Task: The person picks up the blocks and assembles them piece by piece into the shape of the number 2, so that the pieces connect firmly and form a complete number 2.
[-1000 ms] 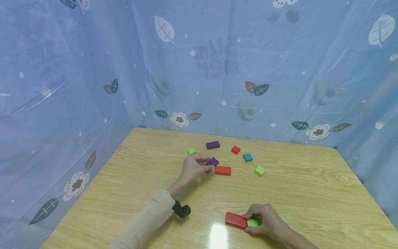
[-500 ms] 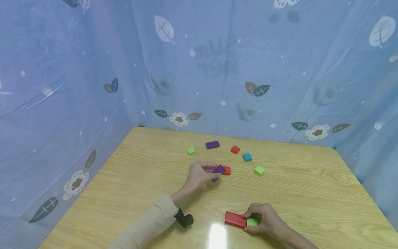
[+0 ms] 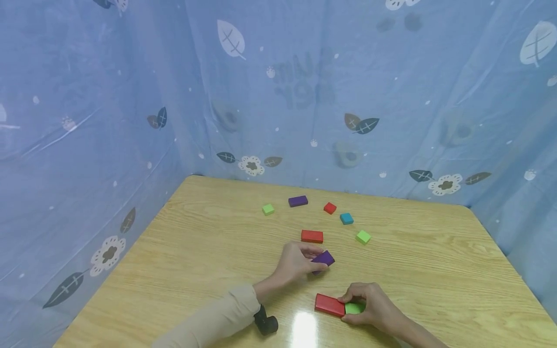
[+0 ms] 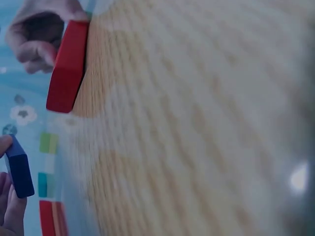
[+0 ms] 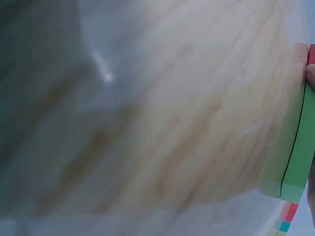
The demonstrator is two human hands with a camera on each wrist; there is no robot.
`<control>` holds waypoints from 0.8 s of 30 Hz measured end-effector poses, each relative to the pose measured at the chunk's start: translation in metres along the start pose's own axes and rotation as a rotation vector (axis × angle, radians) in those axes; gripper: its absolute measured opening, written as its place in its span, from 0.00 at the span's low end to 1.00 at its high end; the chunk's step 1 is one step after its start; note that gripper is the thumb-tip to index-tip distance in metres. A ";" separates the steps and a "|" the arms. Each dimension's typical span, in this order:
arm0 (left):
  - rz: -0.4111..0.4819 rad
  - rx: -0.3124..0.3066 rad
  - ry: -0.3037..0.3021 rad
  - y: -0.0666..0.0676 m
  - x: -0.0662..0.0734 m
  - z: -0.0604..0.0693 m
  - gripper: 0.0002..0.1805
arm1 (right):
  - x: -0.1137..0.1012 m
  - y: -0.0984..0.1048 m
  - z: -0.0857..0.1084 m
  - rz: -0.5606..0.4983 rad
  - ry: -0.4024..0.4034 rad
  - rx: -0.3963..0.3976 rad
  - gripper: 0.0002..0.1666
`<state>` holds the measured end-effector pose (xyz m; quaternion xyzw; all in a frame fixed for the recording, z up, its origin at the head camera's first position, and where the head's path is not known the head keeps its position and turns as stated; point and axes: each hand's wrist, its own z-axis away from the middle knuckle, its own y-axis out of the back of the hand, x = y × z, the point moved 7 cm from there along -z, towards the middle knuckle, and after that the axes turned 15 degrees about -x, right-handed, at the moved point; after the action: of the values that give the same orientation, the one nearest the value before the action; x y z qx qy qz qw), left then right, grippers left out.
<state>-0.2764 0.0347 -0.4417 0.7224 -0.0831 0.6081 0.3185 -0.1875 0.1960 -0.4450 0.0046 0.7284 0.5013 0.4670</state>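
Observation:
My left hand (image 3: 296,263) pinches a purple rectangular block (image 3: 324,261) between thumb and fingers, held tilted above the table. In the left wrist view the same purple block (image 4: 19,169) shows at the left edge. Nearer the front, my right hand (image 3: 376,307) grips a green block (image 3: 354,308), with thumb and index finger at its joint with a longer red block (image 3: 329,305). These two blocks lie end to end on the table. The right wrist view shows the green block (image 5: 300,147) at its right edge; much of that hand is out of frame there.
Behind the hands lie another red rectangular block (image 3: 312,236), a second purple block (image 3: 298,201), a small red block (image 3: 330,208), a blue block (image 3: 346,219) and two green blocks, one left (image 3: 268,209) and one right (image 3: 363,237). A blue patterned curtain (image 3: 278,96) surrounds the wooden table (image 3: 209,227).
The left hand has carried the purple block toward the front and right, passing the middle red block, which is fully visible again. The right hand and its blocks have stayed put.

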 end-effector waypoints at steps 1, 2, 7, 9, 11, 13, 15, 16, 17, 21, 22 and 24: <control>-0.003 -0.005 0.002 -0.002 0.000 0.000 0.18 | 0.000 0.000 0.000 0.003 0.006 0.003 0.12; -0.003 -0.010 0.008 -0.004 -0.001 -0.001 0.18 | 0.000 0.000 0.000 0.006 0.009 0.004 0.12; -0.012 -0.032 0.043 -0.013 -0.003 0.000 0.17 | -0.001 0.000 0.001 0.017 0.031 0.015 0.12; -0.025 -0.036 0.033 -0.015 -0.002 0.001 0.17 | -0.001 0.000 0.000 0.021 0.042 0.020 0.12; -0.034 -0.040 0.017 -0.017 -0.001 0.002 0.16 | -0.002 -0.001 0.000 0.022 0.054 0.026 0.12; -0.040 -0.045 0.006 -0.019 0.000 0.002 0.16 | -0.002 -0.001 -0.001 0.026 0.068 0.034 0.12; -0.054 -0.051 -0.008 -0.020 0.001 0.003 0.16 | -0.003 -0.001 -0.001 0.026 0.075 0.038 0.12; -0.063 -0.055 -0.014 -0.020 0.002 0.004 0.16 | -0.003 -0.001 -0.001 0.027 0.075 0.038 0.12; -0.073 -0.058 -0.018 -0.021 0.003 0.004 0.16 | -0.003 -0.001 -0.001 0.026 0.071 0.036 0.12; -0.108 -0.071 -0.032 -0.024 0.005 0.006 0.16 | -0.002 0.000 -0.001 0.011 0.057 0.021 0.11; -0.109 -0.072 -0.033 -0.024 0.005 0.007 0.16 | -0.002 0.000 -0.001 0.007 0.055 0.019 0.11; -0.108 -0.074 -0.036 -0.025 0.004 0.007 0.16 | -0.002 0.000 0.000 0.001 0.056 0.015 0.11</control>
<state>-0.2568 0.0516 -0.4470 0.7243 -0.0723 0.5736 0.3757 -0.1863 0.1945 -0.4437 -0.0053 0.7450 0.4958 0.4464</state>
